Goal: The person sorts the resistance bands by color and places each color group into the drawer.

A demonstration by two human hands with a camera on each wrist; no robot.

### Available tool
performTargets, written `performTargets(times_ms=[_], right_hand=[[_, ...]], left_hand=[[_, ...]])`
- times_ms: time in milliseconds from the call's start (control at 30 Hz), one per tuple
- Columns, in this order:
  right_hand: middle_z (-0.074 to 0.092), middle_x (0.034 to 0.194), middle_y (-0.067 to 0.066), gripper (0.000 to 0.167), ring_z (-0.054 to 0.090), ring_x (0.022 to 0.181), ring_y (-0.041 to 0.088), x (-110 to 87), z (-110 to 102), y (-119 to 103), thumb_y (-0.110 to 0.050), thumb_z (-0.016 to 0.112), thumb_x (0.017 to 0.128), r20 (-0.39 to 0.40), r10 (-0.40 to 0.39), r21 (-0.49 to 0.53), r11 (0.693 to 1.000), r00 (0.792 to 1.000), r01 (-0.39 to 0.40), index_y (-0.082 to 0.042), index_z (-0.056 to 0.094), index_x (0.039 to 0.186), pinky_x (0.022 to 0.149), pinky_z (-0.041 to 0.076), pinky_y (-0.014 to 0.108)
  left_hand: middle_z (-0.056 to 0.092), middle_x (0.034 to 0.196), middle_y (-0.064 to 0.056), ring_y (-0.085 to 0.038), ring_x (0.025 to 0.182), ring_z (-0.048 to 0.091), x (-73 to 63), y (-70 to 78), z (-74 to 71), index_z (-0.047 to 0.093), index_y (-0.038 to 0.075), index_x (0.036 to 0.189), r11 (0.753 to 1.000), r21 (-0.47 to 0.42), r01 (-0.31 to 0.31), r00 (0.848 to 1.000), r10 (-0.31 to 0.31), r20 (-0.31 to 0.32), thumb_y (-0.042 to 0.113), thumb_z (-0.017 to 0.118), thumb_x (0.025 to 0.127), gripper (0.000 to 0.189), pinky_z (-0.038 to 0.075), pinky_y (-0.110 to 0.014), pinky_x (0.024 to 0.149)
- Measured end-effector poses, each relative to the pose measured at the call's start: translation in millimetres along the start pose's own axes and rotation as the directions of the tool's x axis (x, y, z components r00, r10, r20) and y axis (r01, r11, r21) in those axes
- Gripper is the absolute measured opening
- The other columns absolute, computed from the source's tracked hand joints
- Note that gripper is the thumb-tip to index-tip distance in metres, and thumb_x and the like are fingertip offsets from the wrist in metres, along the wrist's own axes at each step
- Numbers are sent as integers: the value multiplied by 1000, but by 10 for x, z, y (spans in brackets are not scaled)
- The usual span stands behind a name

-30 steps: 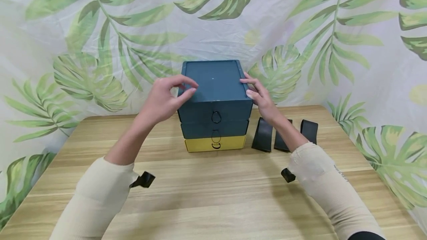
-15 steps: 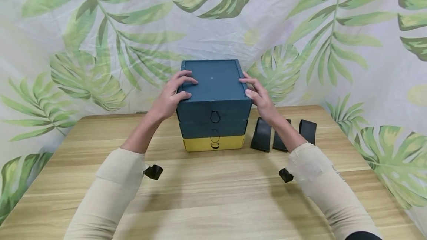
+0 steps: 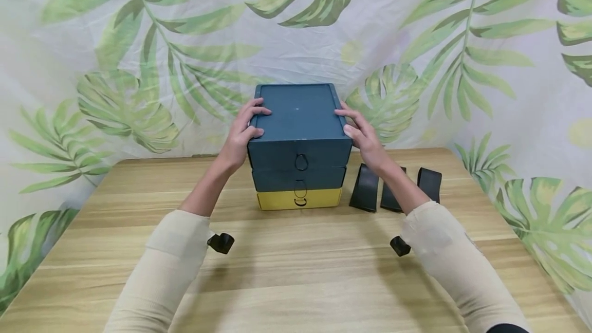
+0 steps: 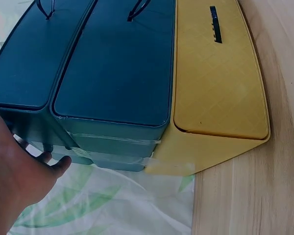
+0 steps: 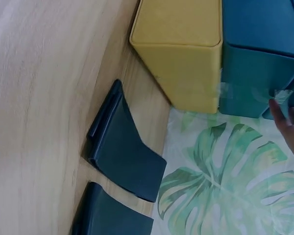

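A stack of drawer boxes stands at the table's back middle: a dark blue top drawer box, a blue middle drawer and a yellow bottom drawer. Each front carries a black loop pull. My left hand rests at the top box's left edge, some fingertips over its upper surface and others against the side. On the opposite edge lies my right hand, its fingertips touching the rim. In the left wrist view, clear tape crosses the boxes' sides.
Several black folded pieces lie right of the stack, one partly behind my right forearm. The wooden table spreads in front. A leaf-print cloth hangs close behind the stack.
My left hand has come from above the box's left side, thumb and finger near each other, down onto its left edge. The right hand stays on the right edge.
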State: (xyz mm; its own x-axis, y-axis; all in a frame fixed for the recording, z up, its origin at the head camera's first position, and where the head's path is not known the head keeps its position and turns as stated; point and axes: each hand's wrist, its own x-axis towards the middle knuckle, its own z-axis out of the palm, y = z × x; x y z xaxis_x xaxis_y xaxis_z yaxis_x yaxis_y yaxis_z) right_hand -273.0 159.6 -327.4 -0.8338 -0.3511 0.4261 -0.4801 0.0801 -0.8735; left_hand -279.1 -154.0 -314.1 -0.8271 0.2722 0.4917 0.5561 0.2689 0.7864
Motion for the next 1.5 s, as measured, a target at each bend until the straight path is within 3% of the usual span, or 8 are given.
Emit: performTargets(times_ms=[200,567,767,933,1133,1300,1400,1500], right_hand=[[23,171,9,52,24,155,33,-126,-32,-113,-26,39,110,21,39,-104,994,999,-37,-7,41,158,117,27,68],[47,158,15,51,47,143,31,-453,-47,-356,-8,55,101,-184,-228,-295,941,956,168,-2,49,152,109,43,57],[70,115,17,32,68,108,14,-541,-32,-430,0,59,94,-294,-417,-334,888,860,317,10,61,124,87,53,27],[70,84,13,10,68,79,5,-610,78,-459,4,58,92,-144,-456,-292,867,878,403,9,66,98,69,53,19],[71,77,6,16,67,69,9,-712,315,-369,6,63,96,215,-219,-258,927,952,272,-7,72,92,59,56,28],[76,90,9,16,74,77,21,-721,545,-137,-9,62,104,451,148,-317,948,880,3,-2,72,114,70,60,29],[77,99,17,28,76,84,27,-699,693,57,-9,58,106,460,285,-336,933,841,-132,4,63,131,75,60,29],[76,100,19,29,76,84,28,-676,827,205,-3,55,106,421,325,-319,927,847,-197,6,59,132,73,62,32]], left_hand=[[28,166,-16,-28,158,13,-13,14,-1,57,-6,134,1000,2,5,1000,-5,10,8,42,89,50,20,-58,122],[27,167,-16,-29,159,12,-16,16,-18,56,-6,137,1000,20,1,1000,-2,17,12,40,89,54,18,-58,123],[24,169,-14,-28,159,9,-18,27,-32,53,-6,139,1000,10,22,999,-22,35,12,39,90,54,17,-58,123],[21,170,-13,-28,159,7,-15,29,-37,51,-6,140,999,3,38,998,-38,40,13,38,89,56,15,-58,124],[17,171,-11,-27,160,5,-12,36,-37,48,-5,142,999,-11,50,997,-49,54,14,37,90,57,14,-59,123],[16,171,-11,-26,160,4,2,22,-35,48,-6,142,998,-32,53,997,-51,53,14,36,90,57,14,-58,124],[17,171,-10,-26,160,4,14,8,-25,48,-6,142,997,-42,67,997,-65,52,14,37,89,58,14,-58,124],[17,171,-10,-26,160,4,30,-1,-8,48,-5,142,996,-48,80,995,-77,55,14,37,88,59,14,-58,123]])
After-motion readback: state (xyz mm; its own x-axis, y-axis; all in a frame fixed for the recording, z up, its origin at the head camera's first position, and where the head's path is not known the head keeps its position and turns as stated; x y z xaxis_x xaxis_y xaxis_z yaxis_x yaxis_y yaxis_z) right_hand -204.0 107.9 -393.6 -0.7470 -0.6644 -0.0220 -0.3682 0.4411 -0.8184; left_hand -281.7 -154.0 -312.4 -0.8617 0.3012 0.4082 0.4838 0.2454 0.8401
